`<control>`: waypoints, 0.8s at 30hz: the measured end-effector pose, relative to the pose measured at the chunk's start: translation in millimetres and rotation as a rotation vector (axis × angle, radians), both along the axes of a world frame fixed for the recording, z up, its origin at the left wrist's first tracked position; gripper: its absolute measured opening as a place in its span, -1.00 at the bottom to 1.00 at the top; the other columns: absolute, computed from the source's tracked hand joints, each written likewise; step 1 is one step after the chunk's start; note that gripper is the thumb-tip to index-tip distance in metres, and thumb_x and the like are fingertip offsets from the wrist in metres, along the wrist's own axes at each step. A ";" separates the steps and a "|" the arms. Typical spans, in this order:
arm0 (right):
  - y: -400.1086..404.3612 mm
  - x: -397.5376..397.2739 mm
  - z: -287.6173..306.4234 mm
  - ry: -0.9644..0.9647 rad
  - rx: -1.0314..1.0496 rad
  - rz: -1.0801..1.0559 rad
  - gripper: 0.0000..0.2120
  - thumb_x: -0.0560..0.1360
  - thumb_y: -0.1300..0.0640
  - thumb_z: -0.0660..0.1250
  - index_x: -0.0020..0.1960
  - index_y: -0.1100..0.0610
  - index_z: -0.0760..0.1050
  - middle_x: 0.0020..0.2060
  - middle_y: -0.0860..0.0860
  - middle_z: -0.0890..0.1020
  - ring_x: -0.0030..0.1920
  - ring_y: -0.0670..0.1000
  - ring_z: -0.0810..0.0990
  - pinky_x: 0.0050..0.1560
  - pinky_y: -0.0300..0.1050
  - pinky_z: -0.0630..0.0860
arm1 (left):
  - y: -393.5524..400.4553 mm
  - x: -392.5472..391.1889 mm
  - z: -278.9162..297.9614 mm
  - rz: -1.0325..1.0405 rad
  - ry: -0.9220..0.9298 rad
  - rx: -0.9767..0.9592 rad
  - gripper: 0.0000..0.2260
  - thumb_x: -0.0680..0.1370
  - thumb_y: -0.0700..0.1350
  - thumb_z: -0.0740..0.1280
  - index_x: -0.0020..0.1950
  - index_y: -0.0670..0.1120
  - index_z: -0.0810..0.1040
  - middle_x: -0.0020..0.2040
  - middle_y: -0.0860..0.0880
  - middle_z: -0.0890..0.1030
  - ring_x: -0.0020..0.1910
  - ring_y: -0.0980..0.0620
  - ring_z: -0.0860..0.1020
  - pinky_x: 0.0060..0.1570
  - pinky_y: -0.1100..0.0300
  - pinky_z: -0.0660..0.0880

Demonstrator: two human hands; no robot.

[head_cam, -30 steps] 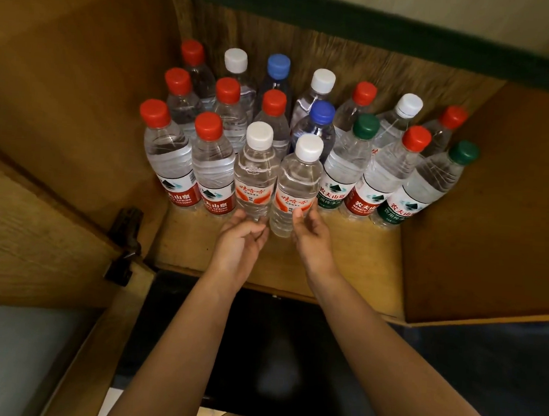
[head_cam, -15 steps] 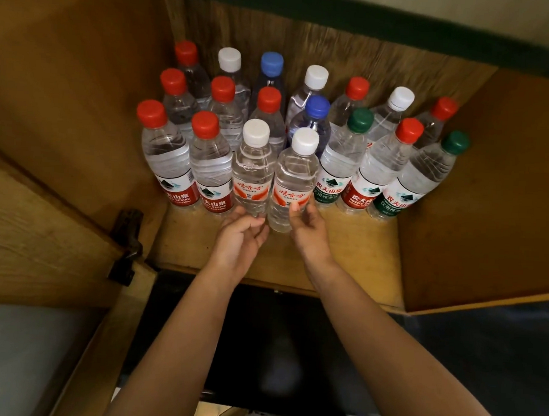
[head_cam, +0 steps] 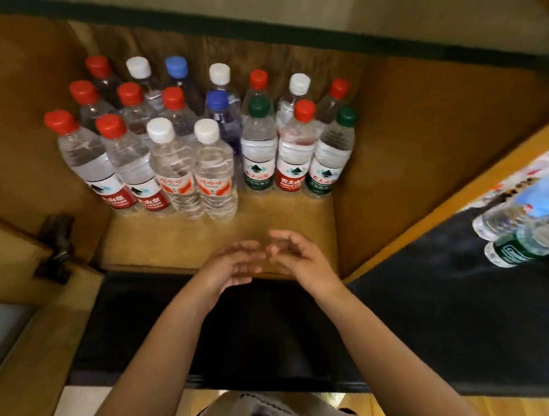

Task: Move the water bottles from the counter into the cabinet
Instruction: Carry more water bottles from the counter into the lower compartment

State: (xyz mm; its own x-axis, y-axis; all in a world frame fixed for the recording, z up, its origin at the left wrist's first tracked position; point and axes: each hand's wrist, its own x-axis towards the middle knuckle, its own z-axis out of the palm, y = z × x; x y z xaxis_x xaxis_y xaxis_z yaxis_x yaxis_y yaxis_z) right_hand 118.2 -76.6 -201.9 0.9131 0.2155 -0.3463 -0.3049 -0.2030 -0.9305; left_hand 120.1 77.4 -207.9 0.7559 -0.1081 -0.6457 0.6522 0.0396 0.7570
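A: Head view — clear plastic water bottles (head_cam: 202, 158) with red, white, blue and green screw caps stand upright in packed rows on the wooden cabinet shelf (head_cam: 285, 221). Half a second ago both hands touched the two white-capped front bottles.

B: Now left hand (head_cam: 231, 264) and right hand (head_cam: 299, 257) hover near the shelf edge, fingers loosely spread, holding nothing.

A: Meaning?

B: That pair looks placed. More ribbed bottles (head_cam: 522, 229) wait, blurred, on the dark counter (head_cam: 453, 315) at right.
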 end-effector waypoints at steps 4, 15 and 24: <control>-77.3 -34.9 4.8 -0.026 -0.024 0.051 -0.77 0.53 0.29 0.24 -0.03 -0.03 0.50 -0.24 -0.05 0.59 -0.28 -0.19 0.58 -0.25 -0.36 0.47 | -62.3 -22.0 10.2 -0.254 0.010 0.106 -0.86 0.57 -0.21 0.21 0.04 -0.13 0.54 -0.24 -0.02 0.60 -0.39 0.11 0.48 -0.35 0.29 0.38; -262.9 -48.2 -15.2 -0.005 -0.096 -0.321 -0.77 0.50 0.35 0.26 -0.14 0.03 0.51 -0.31 0.03 0.59 -0.35 -0.08 0.53 -0.32 -0.33 0.42 | -235.9 -32.1 18.6 -0.574 -0.079 0.174 -0.85 0.59 -0.16 0.20 0.04 0.05 0.52 -0.13 0.11 0.63 -0.20 0.21 0.57 -0.24 0.36 0.49; -316.5 21.0 -24.0 -0.091 -0.116 -0.430 -0.63 0.43 0.26 0.39 0.18 0.07 0.39 -0.13 -0.05 0.50 -0.03 0.00 0.52 0.04 -0.05 0.50 | -301.9 57.1 3.8 0.085 -0.243 0.304 -0.35 0.48 -0.28 0.33 0.49 -0.03 0.11 0.45 -0.08 0.27 0.38 -0.07 0.34 0.34 -0.03 0.34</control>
